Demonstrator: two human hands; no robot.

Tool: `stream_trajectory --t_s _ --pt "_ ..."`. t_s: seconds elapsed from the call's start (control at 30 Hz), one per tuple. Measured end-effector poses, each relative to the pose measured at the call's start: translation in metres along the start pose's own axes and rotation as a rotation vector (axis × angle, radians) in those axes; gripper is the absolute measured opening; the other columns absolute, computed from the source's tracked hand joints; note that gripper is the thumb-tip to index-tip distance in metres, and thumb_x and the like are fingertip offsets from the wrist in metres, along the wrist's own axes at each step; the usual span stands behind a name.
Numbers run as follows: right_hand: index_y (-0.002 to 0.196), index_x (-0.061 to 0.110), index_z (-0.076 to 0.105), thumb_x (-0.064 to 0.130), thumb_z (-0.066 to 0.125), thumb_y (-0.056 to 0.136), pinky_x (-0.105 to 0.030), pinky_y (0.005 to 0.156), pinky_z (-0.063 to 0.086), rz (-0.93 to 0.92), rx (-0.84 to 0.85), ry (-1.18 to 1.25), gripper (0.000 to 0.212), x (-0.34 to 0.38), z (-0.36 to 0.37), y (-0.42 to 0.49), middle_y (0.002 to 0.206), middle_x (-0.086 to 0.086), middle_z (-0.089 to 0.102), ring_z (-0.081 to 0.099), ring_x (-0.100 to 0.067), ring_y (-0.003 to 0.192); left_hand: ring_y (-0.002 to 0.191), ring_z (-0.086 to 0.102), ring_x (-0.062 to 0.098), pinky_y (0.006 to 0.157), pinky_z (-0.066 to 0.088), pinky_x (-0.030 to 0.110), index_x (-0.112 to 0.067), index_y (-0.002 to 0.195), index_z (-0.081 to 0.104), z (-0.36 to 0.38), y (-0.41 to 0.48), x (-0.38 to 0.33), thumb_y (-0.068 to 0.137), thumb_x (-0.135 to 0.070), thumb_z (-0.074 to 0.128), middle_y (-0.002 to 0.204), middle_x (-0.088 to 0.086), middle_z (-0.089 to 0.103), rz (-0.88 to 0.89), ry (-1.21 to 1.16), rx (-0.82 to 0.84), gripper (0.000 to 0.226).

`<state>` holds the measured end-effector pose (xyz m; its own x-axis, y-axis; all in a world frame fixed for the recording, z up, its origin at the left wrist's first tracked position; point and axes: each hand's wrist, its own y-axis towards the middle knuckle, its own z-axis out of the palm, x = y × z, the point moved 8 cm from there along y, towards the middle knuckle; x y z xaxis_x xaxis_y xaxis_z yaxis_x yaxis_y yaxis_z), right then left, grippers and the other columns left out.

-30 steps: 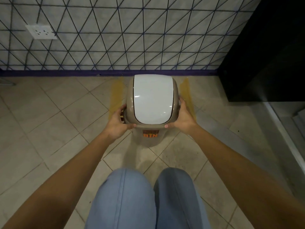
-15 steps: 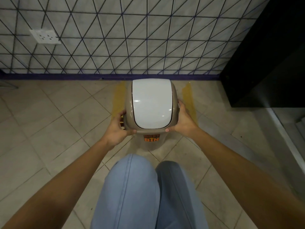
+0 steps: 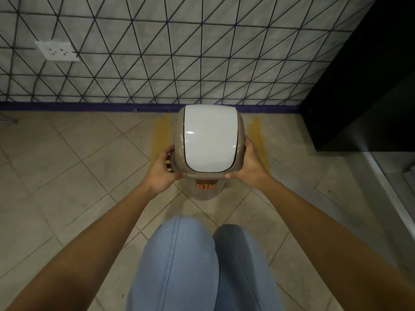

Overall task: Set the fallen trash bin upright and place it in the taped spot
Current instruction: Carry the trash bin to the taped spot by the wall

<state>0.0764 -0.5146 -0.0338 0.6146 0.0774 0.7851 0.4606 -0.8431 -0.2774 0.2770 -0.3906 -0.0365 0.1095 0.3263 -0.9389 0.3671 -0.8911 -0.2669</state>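
Observation:
The trash bin (image 3: 210,140) stands upright on the floor, a beige body with a white swing lid and an orange "BIN" label on its front. My left hand (image 3: 162,170) grips the left side of its rim and my right hand (image 3: 249,168) grips the right side. Two yellow tape strips mark the spot: the left strip (image 3: 159,135) and the right strip (image 3: 258,140) run out from the wall on either side of the bin. The bin's base is hidden under its top.
A tiled wall with a purple skirting (image 3: 89,107) stands right behind the bin. A black cabinet (image 3: 363,90) fills the right side. A white wall socket (image 3: 57,51) sits at upper left. My knees in blue jeans (image 3: 193,265) are in front of the bin.
The bin, held in both hands, has moved farther from me toward the wall, sitting deeper between the two tape strips. My view has tilted up slightly.

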Motion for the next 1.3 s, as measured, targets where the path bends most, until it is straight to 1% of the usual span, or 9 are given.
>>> stream_trajectory --t_s 0.17,0.27,0.4,0.53,0.67,0.87,0.97,1.07,1.3 --pt "0.148 0.028 0.005 0.014 0.089 0.049 -0.050 0.111 0.033 -0.001 -0.011 -0.004 0.131 0.007 -0.001 0.008 0.146 -0.007 0.028 0.030 -0.027 0.136 0.096 0.054 0.012 0.066 0.049 0.014 -0.016 0.140 0.030 -0.004 0.009 0.001 0.069 0.005 0.074 0.118 0.001 0.048 -0.004 0.003 0.007 0.086" --pt "0.148 0.024 0.012 0.011 0.089 0.049 -0.050 0.109 0.036 -0.019 -0.021 0.004 0.126 0.007 -0.003 0.009 0.142 -0.009 0.036 0.036 -0.027 0.133 0.094 0.054 0.009 0.064 0.050 0.013 -0.017 0.140 0.031 -0.004 0.012 0.002 0.069 0.004 0.075 0.112 -0.004 0.049 0.006 0.000 -0.005 0.086" --pt "0.146 0.023 0.017 0.010 0.087 0.048 -0.051 0.104 0.042 -0.025 -0.034 0.040 0.122 0.010 -0.006 0.017 0.139 -0.008 0.039 0.039 -0.027 0.130 0.100 0.053 0.015 0.070 0.049 0.018 -0.015 0.141 0.029 -0.003 0.023 -0.001 0.070 0.005 0.074 0.121 0.002 0.046 0.002 -0.009 0.009 0.087" --pt "0.144 0.024 0.020 0.007 0.087 0.049 -0.050 0.099 0.047 -0.026 -0.050 0.066 0.117 0.014 -0.006 0.025 0.139 -0.004 0.040 0.042 -0.025 0.129 0.105 0.051 0.017 0.070 0.048 0.016 -0.014 0.142 0.029 -0.003 0.034 -0.005 0.071 0.004 0.074 0.125 0.000 0.045 0.018 0.013 0.003 0.086" --pt "0.144 0.025 0.019 0.011 0.088 0.049 -0.051 0.103 0.042 -0.016 -0.066 -0.021 0.118 0.013 -0.010 0.035 0.140 -0.006 0.041 0.040 -0.028 0.130 0.106 0.051 0.017 0.074 0.048 0.018 -0.013 0.141 0.030 -0.004 0.046 -0.006 0.071 0.005 0.073 0.124 -0.002 0.045 0.014 0.013 -0.008 0.084" --pt "0.145 0.020 0.018 0.012 0.087 0.049 -0.050 0.105 0.040 -0.035 -0.086 -0.129 0.118 0.021 -0.019 0.056 0.139 -0.007 0.042 0.039 -0.029 0.131 0.098 0.054 0.012 0.067 0.049 0.012 -0.012 0.139 0.035 -0.006 0.069 -0.015 0.072 0.003 0.073 0.121 -0.001 0.048 0.031 0.025 -0.015 0.079" --pt "0.145 0.020 0.019 0.010 0.087 0.055 -0.050 0.108 0.037 -0.037 -0.122 -0.141 0.113 0.020 -0.027 0.072 0.142 -0.006 0.042 0.038 -0.027 0.133 0.092 0.053 0.004 0.061 0.047 0.005 -0.014 0.138 0.035 -0.004 0.086 -0.019 0.072 0.003 0.073 0.116 -0.003 0.048 0.038 0.006 -0.026 0.078" --pt "0.148 0.020 0.016 0.009 0.083 0.064 -0.050 0.110 0.034 -0.035 -0.142 -0.154 0.108 0.017 -0.033 0.087 0.146 -0.007 0.038 0.035 -0.027 0.136 0.095 0.052 0.006 0.063 0.047 0.005 -0.018 0.138 0.034 -0.001 0.105 -0.022 0.073 0.001 0.072 0.118 -0.004 0.047 0.052 0.000 -0.032 0.078" --pt "0.146 0.018 0.024 0.006 0.082 0.065 -0.045 0.112 0.033 0.000 -0.127 -0.120 0.101 0.017 -0.048 0.114 0.146 -0.006 0.041 0.037 -0.025 0.135 0.093 0.053 0.002 0.061 0.046 0.003 -0.018 0.139 0.033 0.005 0.134 -0.029 0.073 0.001 0.074 0.115 -0.006 0.049 0.048 0.008 -0.039 0.080"
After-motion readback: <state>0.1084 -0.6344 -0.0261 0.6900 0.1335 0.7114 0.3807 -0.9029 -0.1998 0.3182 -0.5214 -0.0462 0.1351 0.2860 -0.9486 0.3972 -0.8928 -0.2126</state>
